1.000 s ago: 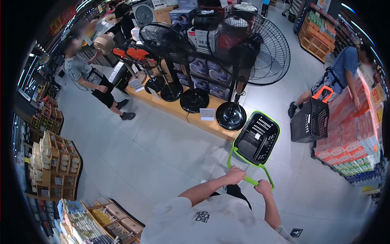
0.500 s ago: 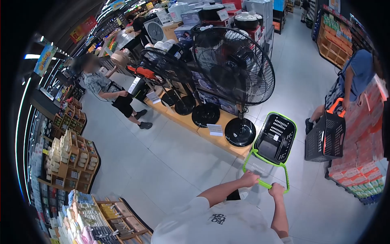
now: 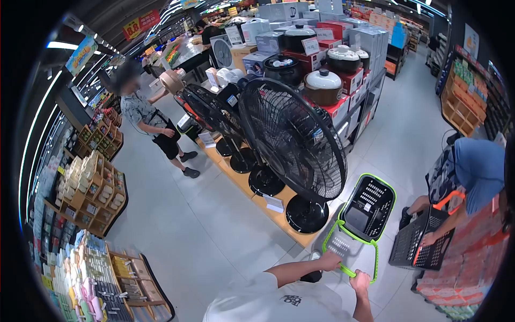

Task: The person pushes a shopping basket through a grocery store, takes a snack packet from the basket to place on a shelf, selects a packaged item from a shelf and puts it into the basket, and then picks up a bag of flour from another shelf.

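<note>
A black perforated shopping basket (image 3: 370, 206) with a green rim stands on the floor in front of me. Its long green handle (image 3: 326, 240) reaches back toward my body. My left hand (image 3: 331, 261) is wrapped round the crossbar of that handle at its left end, and my right hand (image 3: 360, 280) grips it near the right corner. Left of the basket, a large black pedestal fan (image 3: 292, 137) rises from a round base (image 3: 307, 213) on a low wooden platform (image 3: 289, 228).
More black fans (image 3: 206, 107) and boxed cookware (image 3: 323, 86) line the platform. At right, a person (image 3: 477, 166) bends over another dark basket (image 3: 421, 236) beside stacked red packages (image 3: 464, 257). Another person (image 3: 147, 118) stands beyond the fans at left. Wooden shelves (image 3: 96, 201) stand left.
My view has tilted up and shifted, so fans and basket sit lower. The person at right has bent further, with a hand now against the dark basket. Both my hands keep hold.
</note>
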### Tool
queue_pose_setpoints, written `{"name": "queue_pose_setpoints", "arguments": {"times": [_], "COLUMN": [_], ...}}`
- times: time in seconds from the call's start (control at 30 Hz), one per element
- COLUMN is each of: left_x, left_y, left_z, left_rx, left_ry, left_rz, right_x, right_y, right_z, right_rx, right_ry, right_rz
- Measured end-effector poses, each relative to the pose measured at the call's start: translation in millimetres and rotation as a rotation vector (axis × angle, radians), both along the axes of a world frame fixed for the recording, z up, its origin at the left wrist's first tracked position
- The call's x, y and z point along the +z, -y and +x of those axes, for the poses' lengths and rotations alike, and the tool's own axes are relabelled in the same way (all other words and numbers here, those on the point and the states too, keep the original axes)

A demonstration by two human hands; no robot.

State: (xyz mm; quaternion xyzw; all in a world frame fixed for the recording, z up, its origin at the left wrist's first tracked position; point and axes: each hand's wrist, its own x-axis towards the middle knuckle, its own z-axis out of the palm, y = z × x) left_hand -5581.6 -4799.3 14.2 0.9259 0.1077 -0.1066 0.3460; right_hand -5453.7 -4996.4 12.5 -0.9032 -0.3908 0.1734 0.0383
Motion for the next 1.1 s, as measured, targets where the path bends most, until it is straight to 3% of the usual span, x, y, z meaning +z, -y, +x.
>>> {"name": "queue_pose_setpoints", "arguments": {"times": [0.27, 0.6, 0.87, 1.1], "left_x": [-17, -8, 16, 3], "left_y": [-58, -131, -206, -275], "left_z": [118, 234, 385, 493], "left_rx": [0.09, 0.284, 0.363, 0.411], "left_ry": [0.118, 0.208, 0.181, 0.248], "left_rz": [0.078, 0.105, 0.176, 0.183], "right_x": [-9, -6, 3, 18], "right_y": [-57, -158, -241, -315], "right_z": [126, 258, 406, 505], "right_rx": [0.17, 0.111, 0.082, 0.108], "right_ry": [0.156, 0.053, -0.243, -0.215], "right_rz": [0.299, 0.13, 0.083, 0.051]}}
